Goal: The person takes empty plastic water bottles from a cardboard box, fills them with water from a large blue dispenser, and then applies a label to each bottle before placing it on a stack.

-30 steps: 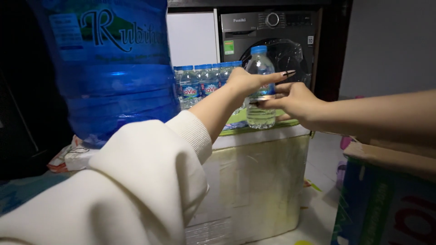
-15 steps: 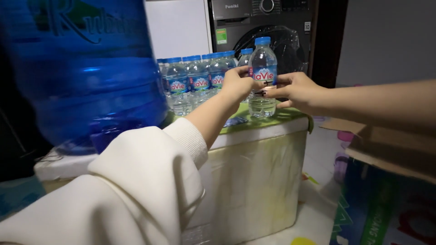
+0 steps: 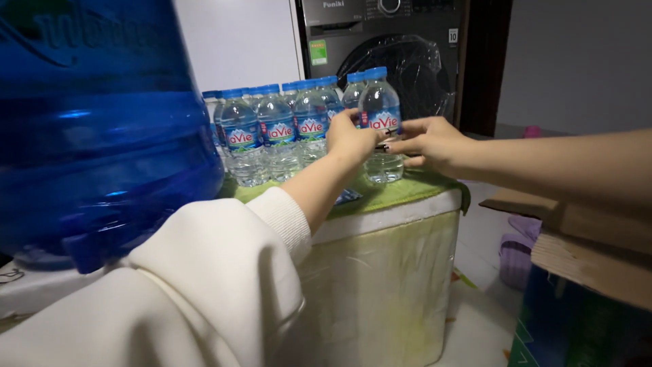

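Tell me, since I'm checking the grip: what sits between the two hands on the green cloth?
In the head view, a small clear water bottle with a blue cap stands upright between the left hand and the right hand; both touch it.

Your hands close on a clear plastic water bottle point(image 3: 381, 126), smooth and glossy, with a shiny printed label and a blue plastic cap. The bottles point(image 3: 272, 132) beside it have the same finish. They stand on a matt green cloth point(image 3: 401, 194) over a rough, off-white foam box point(image 3: 380, 285). The large jug point(image 3: 95, 129) is translucent blue plastic, glossy. Your left sleeve point(image 3: 197, 292) is soft cream knit. Matt brown cardboard point(image 3: 584, 245) lies to your right.
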